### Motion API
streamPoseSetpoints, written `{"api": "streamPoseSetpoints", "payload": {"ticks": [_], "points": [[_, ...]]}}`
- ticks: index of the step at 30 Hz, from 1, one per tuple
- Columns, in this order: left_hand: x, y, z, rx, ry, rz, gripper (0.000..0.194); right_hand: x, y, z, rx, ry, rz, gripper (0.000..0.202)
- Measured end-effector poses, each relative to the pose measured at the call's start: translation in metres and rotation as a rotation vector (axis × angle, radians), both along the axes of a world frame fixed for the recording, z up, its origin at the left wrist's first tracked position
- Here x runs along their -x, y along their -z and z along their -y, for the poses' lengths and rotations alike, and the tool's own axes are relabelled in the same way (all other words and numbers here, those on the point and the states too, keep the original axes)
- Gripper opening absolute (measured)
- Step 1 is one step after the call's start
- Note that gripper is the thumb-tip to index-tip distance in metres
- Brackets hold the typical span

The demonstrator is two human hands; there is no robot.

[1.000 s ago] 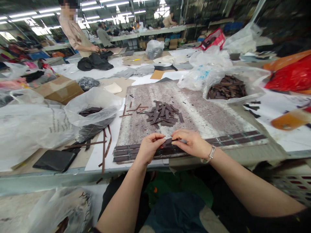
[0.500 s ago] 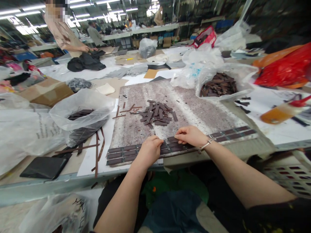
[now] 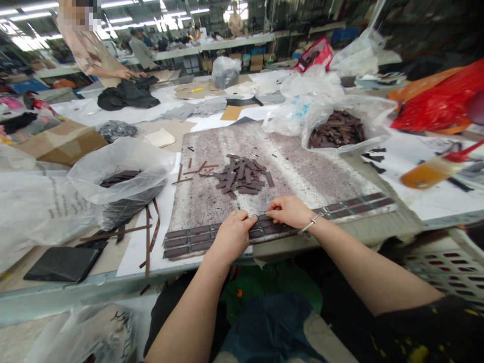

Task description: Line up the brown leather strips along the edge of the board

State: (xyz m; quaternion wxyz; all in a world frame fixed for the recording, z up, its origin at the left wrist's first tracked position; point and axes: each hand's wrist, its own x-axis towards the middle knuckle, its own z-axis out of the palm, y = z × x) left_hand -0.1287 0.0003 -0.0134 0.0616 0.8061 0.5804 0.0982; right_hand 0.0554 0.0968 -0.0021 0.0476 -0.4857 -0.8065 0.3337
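Observation:
Along the board's near edge run rows of short dark-brown strips [image 3: 200,238], set end to end. My left hand [image 3: 233,233] is closed, thumb and fingertips pressed at the left end of one short brown strip [image 3: 261,218] in the top row. My right hand [image 3: 290,210], with a bracelet at its wrist, pinches that strip's right end. Its fingertips partly hide the strip. Beyond both hands, a loose pile of similar strips [image 3: 245,176] lies on the stained board [image 3: 212,204].
An open plastic bag [image 3: 121,151] of dark strips stands left, near a black flat case [image 3: 62,263]. Another strip-filled bag [image 3: 378,108] is at the back right, with an orange-filled bottle [image 3: 423,174] beyond the board. A co-worker [image 3: 88,50] stands far left.
The strip between my hands has come down level with the top row, and my right fingertips have moved slightly left. The whole view has shifted a little.

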Motion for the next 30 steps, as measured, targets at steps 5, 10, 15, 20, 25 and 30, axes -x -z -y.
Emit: {"api": "streamPoseSetpoints", "payload": {"ticks": [5, 10, 15, 20, 25, 30], "points": [[-0.004, -0.003, 0.0, 0.031, -0.013, -0.093, 0.04, 0.0, -0.004, 0.003, -0.174, -0.091, 0.081, 0.016], [-0.006, -0.004, -0.002, 0.048, -0.041, -0.115, 0.038, -0.016, -0.017, 0.008, -0.474, -0.099, 0.191, 0.026], [-0.008, -0.007, -0.002, 0.074, -0.062, -0.117, 0.038, -0.023, -0.022, 0.023, -0.552, -0.368, 0.324, 0.026], [-0.011, -0.01, -0.004, 0.094, -0.085, -0.119, 0.035, -0.009, -0.019, 0.041, -0.596, -0.41, 0.444, 0.02], [0.004, -0.01, -0.017, 0.088, -0.062, 0.029, 0.037, -0.002, -0.02, 0.042, -0.567, -0.416, 0.445, 0.02], [0.034, -0.015, -0.043, -0.035, -0.413, 0.046, 0.033, -0.003, -0.02, 0.037, -0.526, -0.408, 0.421, 0.022]]}}
